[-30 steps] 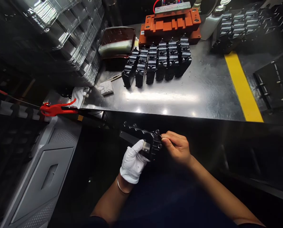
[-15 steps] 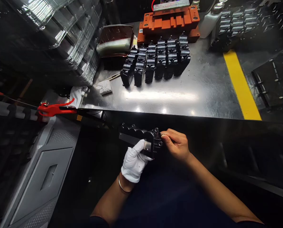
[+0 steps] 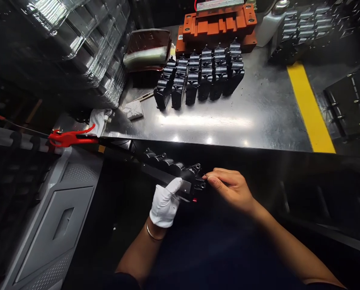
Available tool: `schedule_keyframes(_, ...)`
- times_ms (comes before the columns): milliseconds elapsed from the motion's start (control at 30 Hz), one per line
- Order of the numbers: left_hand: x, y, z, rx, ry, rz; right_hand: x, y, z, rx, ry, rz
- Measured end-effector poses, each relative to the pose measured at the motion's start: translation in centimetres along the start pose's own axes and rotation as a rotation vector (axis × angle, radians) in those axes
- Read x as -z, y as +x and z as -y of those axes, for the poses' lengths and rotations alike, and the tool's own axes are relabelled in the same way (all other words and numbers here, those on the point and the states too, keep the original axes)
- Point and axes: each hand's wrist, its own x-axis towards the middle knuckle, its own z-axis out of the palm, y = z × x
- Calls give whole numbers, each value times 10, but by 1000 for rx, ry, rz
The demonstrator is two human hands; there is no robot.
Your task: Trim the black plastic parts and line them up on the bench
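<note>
Metal bench [image 3: 267, 104] stands on the far side; near it, the gloved left hand [image 3: 164, 205] grips a black part [image 3: 167, 171], probably to steady its right end for the right hand [image 3: 228, 186], whose fingertips are pinched; what they hold, I cannot tell.

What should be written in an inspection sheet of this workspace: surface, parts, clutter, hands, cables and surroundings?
Surface: shiny metal bench, yellow stripe across its right side.
Parts: one black part held off the bench; six black pieces on it, in a row.
Clutter: white block, white cloth and red tool, toward the left.
Hands: left hand, gloved, grips the black part; right hand, bare, pinches at its end; anything pinched is too small to tell.
Cables: red loop, perhaps a cable, above the orange fixture, mostly cut off.
Surroundings: plastic-wrapped stack and grey box, left.
</note>
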Motion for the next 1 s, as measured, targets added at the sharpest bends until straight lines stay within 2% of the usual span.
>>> schedule_keyframes(100,2,-2,0,-254,202,-8,3,3,6,-48,12,105)
schedule_keyframes(167,4,0,-1,-340,319,-13,4,3,7,-64,9,135)
schedule_keyframes(367,16,5,3,-432,508,31,4,3,8,-65,27,150)
schedule_keyframes(633,21,5,6,-458,606,30,8,8,9,-214,64,168)
schedule_keyframes(700,19,5,6,-448,591,39,5,8,4,-194,22,140)
schedule_keyframes(767,16,4,6,-394,519,36,0,7,-3,-87,-113,32)
schedule_keyframes(833,13,3,5,-266,442,23,-4,6,-11,56,-313,-138)
schedule_keyframes(900,11,2,5,-121,378,-7,-5,6,-17,130,-467,-274)
schedule_keyframes(933,10,2,4,-67,355,-27,-4,7,-18,134,-510,-308)
schedule_keyframes(1000,8,2,3,-22,325,-80,0,7,-17,132,-526,-266)
